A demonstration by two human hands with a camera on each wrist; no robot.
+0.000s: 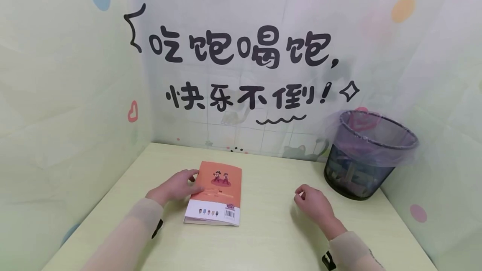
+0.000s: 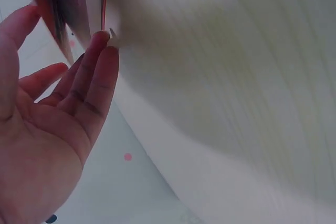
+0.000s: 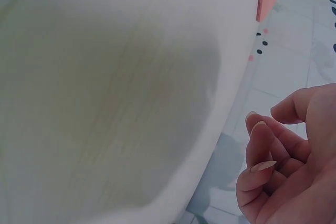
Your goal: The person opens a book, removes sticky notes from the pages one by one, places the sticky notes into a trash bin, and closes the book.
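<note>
An orange and white book lies on the table, its barcode side up and its pages slightly parted at the near edge. My left hand holds the book by its left side, with the thumb over the cover. In the left wrist view, fingertips of the left hand meet the edge of the book. My right hand hovers over the right part of the table, apart from the book, its fingers loosely curled around nothing. The right wrist view shows this hand holding nothing.
A dark mesh wastebasket lined with a thin purple bag stands at the back right, beyond the right hand. Printed cloth walls with black lettering enclose the pale wooden table at the back and sides.
</note>
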